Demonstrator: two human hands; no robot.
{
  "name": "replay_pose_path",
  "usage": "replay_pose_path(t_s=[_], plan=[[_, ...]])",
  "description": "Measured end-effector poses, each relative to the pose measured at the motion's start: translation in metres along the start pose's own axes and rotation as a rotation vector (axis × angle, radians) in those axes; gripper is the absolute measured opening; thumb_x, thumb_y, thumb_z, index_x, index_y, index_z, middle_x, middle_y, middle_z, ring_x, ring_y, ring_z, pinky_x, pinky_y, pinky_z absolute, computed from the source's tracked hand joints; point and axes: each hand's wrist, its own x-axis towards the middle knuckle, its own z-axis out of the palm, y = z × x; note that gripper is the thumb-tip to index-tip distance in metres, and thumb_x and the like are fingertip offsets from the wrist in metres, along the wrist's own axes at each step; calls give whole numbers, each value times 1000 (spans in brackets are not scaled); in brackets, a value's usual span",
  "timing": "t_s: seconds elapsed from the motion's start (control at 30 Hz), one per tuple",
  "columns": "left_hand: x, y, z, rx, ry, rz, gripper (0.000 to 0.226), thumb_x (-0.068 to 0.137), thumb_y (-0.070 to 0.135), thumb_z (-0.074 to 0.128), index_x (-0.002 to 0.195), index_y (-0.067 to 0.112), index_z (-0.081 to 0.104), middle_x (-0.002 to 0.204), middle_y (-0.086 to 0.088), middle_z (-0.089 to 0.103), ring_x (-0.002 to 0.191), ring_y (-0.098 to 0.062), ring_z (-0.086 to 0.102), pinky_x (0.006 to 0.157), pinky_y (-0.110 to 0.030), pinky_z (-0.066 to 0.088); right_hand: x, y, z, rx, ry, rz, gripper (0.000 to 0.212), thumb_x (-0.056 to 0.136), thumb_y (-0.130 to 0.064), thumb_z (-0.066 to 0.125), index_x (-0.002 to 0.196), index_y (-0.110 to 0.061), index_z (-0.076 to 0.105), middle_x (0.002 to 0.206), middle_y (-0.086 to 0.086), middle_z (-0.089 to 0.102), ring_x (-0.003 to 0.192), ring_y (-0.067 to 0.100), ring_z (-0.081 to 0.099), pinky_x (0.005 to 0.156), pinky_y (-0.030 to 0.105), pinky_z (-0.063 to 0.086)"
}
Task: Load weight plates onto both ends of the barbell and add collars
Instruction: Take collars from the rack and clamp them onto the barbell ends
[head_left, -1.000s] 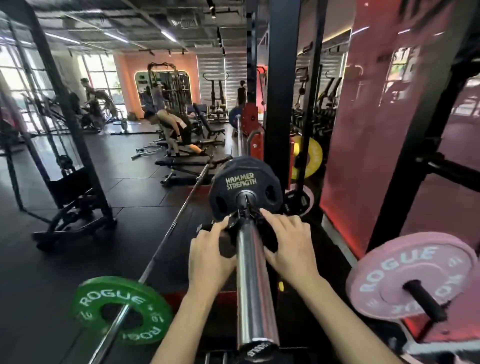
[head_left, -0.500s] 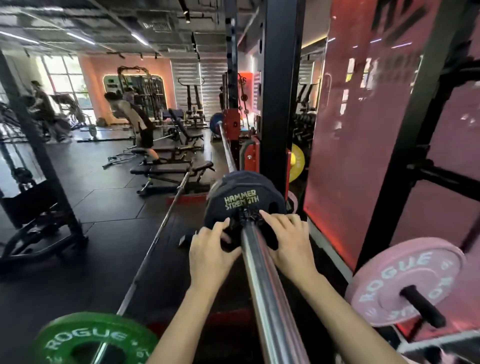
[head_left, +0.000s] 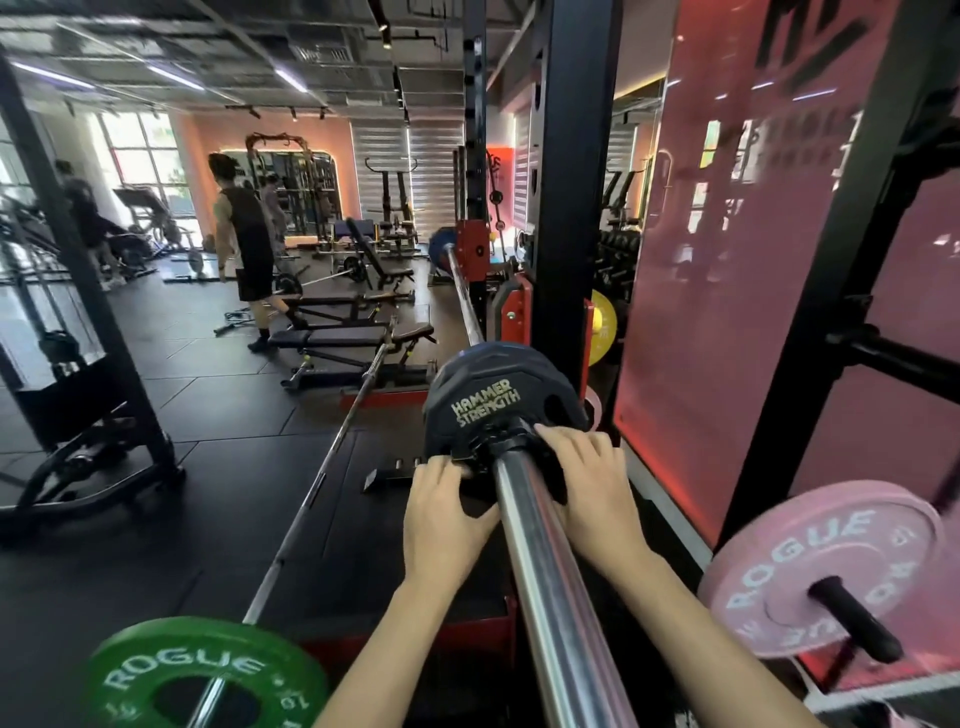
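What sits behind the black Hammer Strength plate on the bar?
Behind the Hammer Strength plate, the barbell runs on past a red rack bracket to a blue plate at its far end. The sleeve shoulder directly behind the plate is hidden.

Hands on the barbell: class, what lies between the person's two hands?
In the head view, the chrome barbell sleeve runs between the left hand and right hand, with the black collar at their fingertips, against the black plate.
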Motion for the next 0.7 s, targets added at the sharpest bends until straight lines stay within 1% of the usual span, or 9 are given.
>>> replay_pose_path(t_s=[0.07, 0.13, 0.27, 0.33, 0.37, 0.4, 0.5, 0.6, 0.7], plan=[[1, 2, -3, -110, -4, -61, 53, 70, 31, 87, 110, 25, 53, 107, 17, 49, 101, -7, 50, 83, -22, 43, 2, -1, 1, 3, -2, -16, 67, 82, -32, 71, 142, -23, 44, 133, -8, 53, 112, 16, 44, 92, 37, 40], [1, 5, -7, -190, -23, -125, 66, 70, 28, 88, 121, 30, 46, 114, 16, 51, 104, -3, 52, 87, -22, 45, 2, -2, 1, 9, 21, -14, 65, 84, -36, 69, 143, -23, 44, 132, -8, 53, 112, 16, 44, 92, 37, 41], [2, 7, -10, -205, -72, -136, 79, 74, 26, 86, 137, 28, 38, 126, 13, 53, 110, 0, 50, 97, -25, 46, 1, -4, 0, 21, 31, -19, 69, 82, -34, 70, 144, -24, 41, 130, -8, 54, 111, 15, 44, 92, 36, 40], [4, 8, -11, -184, -98, -87, 86, 76, 24, 85, 144, 31, 33, 125, 16, 52, 103, 4, 51, 94, -16, 45, 2, -4, 0, 19, 37, -25, 69, 82, -33, 71, 144, -24, 42, 128, -7, 54, 109, 16, 44, 91, 36, 41], [6, 9, -13, -170, -115, -50, 91, 77, 24, 84, 148, 35, 29, 124, 20, 50, 97, 5, 53, 88, -11, 44, 4, -4, 0, 12, 39, -32, 69, 82, -33, 72, 143, -25, 43, 128, -8, 55, 108, 15, 44, 90, 36, 41], [9, 11, -16, -151, -131, -9, 94, 78, 25, 83, 150, 40, 25, 122, 22, 48, 91, 5, 54, 82, -10, 44, 5, -4, 0, 5, 37, -38, 69, 81, -32, 74, 143, -27, 43, 128, -9, 55, 108, 15, 44, 89, 36, 41], [20, 16, -23, -56, -162, 71, 94, 80, 29, 80, 149, 47, 20, 126, 18, 48, 76, -3, 50, 77, -25, 51, 9, -3, -1, -1, 35, -52, 68, 81, -35, 74, 142, -28, 45, 126, -11, 55, 106, 13, 44, 88, 35, 41], [25, 17, -26, -6, -206, 98, 94, 81, 28, 79, 150, 46, 18, 123, 12, 43, 74, -8, 50, 73, -31, 52, 9, -2, 0, 11, 53, -55, 63, 83, -39, 72, 140, -27, 48, 124, -12, 56, 103, 13, 45, 86, 33, 39], [30, 20, -29, 73, -269, 153, 97, 81, 18, 77, 151, 48, 16, 115, 9, 37, 80, -14, 55, 70, -34, 52, 7, -3, 0, 28, 102, -70, 56, 86, -40, 64, 138, -23, 52, 119, -9, 60, 98, 13, 46, 80, 29, 33]])
